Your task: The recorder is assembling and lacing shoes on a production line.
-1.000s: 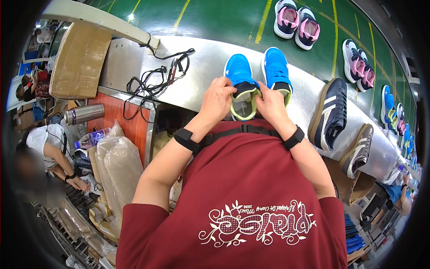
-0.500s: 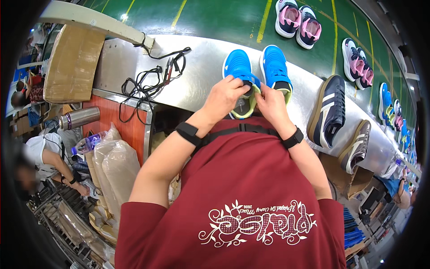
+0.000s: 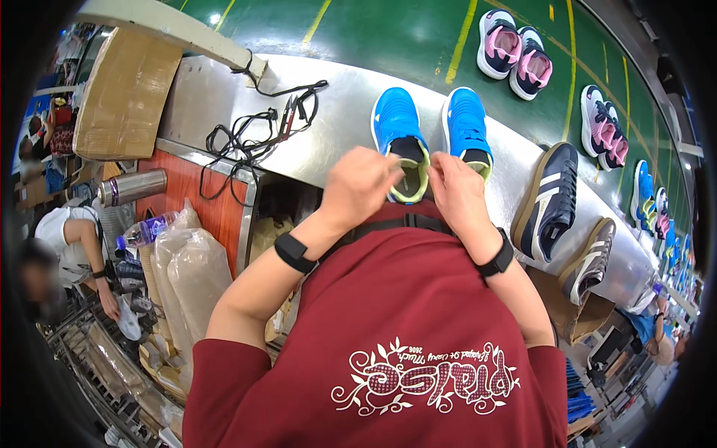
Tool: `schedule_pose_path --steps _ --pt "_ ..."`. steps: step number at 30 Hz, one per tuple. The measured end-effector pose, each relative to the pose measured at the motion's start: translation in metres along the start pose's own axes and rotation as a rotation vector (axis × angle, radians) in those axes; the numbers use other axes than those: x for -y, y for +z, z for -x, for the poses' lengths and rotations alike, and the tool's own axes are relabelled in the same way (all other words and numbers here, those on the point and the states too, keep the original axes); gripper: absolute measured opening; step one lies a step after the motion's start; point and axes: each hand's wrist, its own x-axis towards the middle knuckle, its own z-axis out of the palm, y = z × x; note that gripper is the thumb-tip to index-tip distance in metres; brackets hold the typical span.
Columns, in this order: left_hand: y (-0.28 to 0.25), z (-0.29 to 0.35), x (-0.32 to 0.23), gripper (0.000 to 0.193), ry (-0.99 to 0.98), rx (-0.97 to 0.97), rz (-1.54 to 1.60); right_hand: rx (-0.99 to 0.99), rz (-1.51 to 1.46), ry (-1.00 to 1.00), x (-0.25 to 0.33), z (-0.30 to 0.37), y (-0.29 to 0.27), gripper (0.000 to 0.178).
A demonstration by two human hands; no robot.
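A pair of blue sneakers with lime-green linings stands on the metal ledge in front of me, toes pointing away. My right hand [image 3: 457, 187] is closed in a pinch at the right rim of the left blue sneaker's [image 3: 396, 119] collar. Beside that collar's left edge is my left hand [image 3: 360, 187], its fingers curled and smeared by motion; whether it touches the sneaker is unclear. The right blue sneaker [image 3: 466, 119] stands just beyond my right hand, its heel partly hidden by it.
Dark sneakers with white stripes [image 3: 547, 201] stand on the metal ledge [image 3: 340, 75] to the right. Tangled black cords [image 3: 239, 145] lie to the left. Pink-lined shoes [image 3: 499, 45] sit on the green belt [image 3: 396, 30]. A cardboard box [image 3: 127, 93] and a co-worker's arm [image 3: 95, 254] are at left.
My left hand has come off the left sneaker's strap toward me and left, uncovering more of the shoe. My right hand stays at the collar. The whole view has shifted slightly.
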Motion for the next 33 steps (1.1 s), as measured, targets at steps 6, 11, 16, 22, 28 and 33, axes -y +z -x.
schedule_pose_path --steps 6,11,16,22,28,33 --pt "-0.002 -0.035 0.028 0.037 -0.712 0.151 0.253 0.373 -0.044 -0.014 0.008 -0.019 0.032 0.029" --pt "0.007 -0.058 0.037 0.032 -0.707 0.256 0.595 0.505 0.186 0.158 0.013 -0.033 0.046 0.04" --pt "0.014 -0.05 0.033 0.026 -0.872 0.357 0.785 0.5 -0.132 0.259 -0.009 -0.019 0.032 0.039" --pt "0.008 -0.047 0.019 0.029 -0.892 0.357 0.715 0.467 -0.259 0.338 -0.016 -0.013 0.03 0.037" --pt "0.021 -0.021 0.018 0.028 -0.933 0.269 0.821 0.483 -0.255 0.358 -0.019 -0.013 0.028 0.037" --pt "0.03 -0.005 0.01 0.028 -1.121 0.298 1.051 0.545 -0.232 0.364 -0.018 -0.014 0.027 0.036"
